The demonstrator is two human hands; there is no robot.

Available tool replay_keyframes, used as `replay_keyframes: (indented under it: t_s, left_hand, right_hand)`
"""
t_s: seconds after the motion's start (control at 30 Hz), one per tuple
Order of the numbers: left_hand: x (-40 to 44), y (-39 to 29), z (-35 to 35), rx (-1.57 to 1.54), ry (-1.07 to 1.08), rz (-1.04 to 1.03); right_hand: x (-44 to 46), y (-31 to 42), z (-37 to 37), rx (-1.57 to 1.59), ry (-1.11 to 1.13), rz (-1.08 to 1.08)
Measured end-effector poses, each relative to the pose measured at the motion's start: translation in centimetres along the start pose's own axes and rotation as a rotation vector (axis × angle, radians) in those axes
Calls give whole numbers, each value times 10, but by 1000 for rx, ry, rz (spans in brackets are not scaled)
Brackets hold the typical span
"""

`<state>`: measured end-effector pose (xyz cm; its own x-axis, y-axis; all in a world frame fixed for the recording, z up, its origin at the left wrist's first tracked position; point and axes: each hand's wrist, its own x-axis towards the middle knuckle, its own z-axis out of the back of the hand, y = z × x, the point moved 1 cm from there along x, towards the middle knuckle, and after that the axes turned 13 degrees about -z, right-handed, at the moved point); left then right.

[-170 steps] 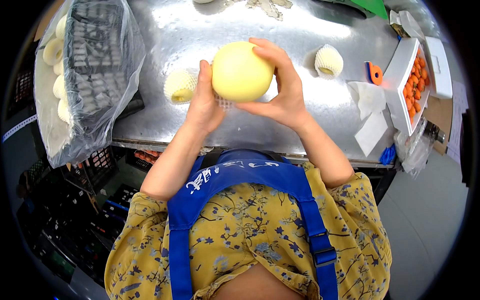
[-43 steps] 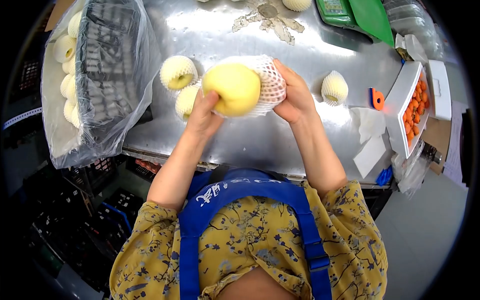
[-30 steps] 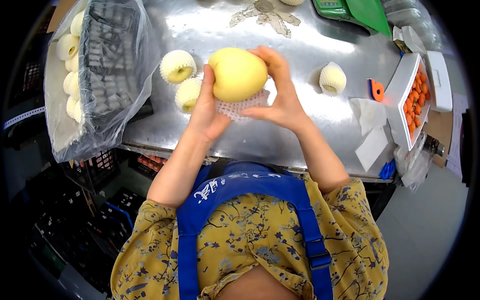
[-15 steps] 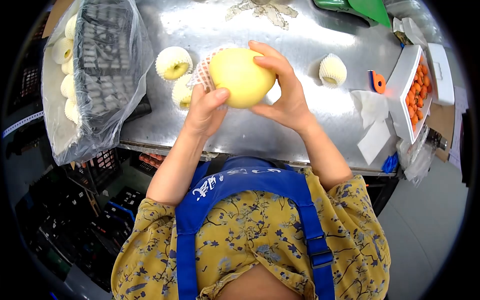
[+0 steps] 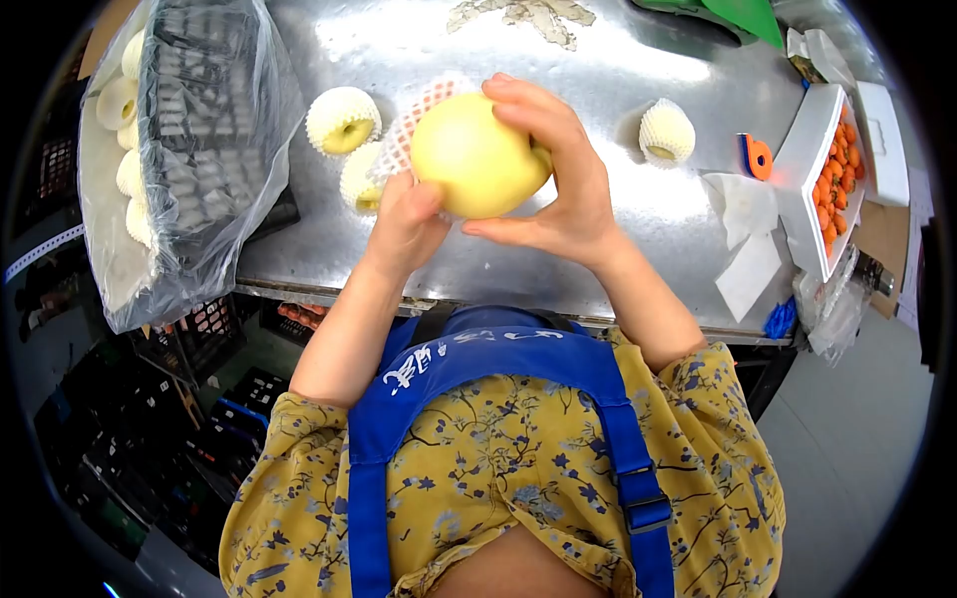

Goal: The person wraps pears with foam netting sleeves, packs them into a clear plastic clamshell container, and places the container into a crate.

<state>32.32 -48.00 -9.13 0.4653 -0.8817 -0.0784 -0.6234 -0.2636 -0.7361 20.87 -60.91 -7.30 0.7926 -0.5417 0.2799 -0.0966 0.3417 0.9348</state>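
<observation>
A large smooth yellow apple point(image 5: 471, 159) is held up over the metal table between both hands, its dimpled end turned to the right. My left hand point(image 5: 407, 221) closes around its lower left side, thumb against the skin. Along that side a white foam net point(image 5: 407, 128) with an orange-red pattern hangs off the fruit, partly hidden behind it. My right hand point(image 5: 570, 179) curves around the right side, fingers over the top and thumb beneath. Just left of the net, two yellow apples in white foam nets point(image 5: 343, 122) rest on the table.
Another netted apple point(image 5: 667, 134) sits to the right on the metal table point(image 5: 598, 269). At left stands a plastic-lined crate point(image 5: 204, 149) with netted fruit. A white box of small orange-red fruit point(image 5: 809, 189), an orange-and-blue tape dispenser point(image 5: 755, 156) and white paper point(image 5: 748, 274) lie at right.
The apple has turned, bringing its dimple into view on the right. The net spreads further up from the fruit, and my right thumb has slid left beneath it.
</observation>
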Motion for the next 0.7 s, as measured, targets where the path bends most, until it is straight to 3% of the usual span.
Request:
replay_keyframes:
  t_s: [0.07, 0.27, 0.37, 0.7]
  left_hand:
    - [5, -5, -6, 92, -6, 35]
    - [7, -1, -9, 187, 43, -147]
    - [11, 0, -10, -18, 13, -59]
    - [15, 0, -10, -297, 36, -8]
  right_hand:
    - [-2, -6, -2, 16, 3, 86]
    - [-7, 1, 3, 7, -80, -79]
    - [-12, -6, 7, 216, -31, -255]
    - [-10, 13, 2, -110, -111, 64]
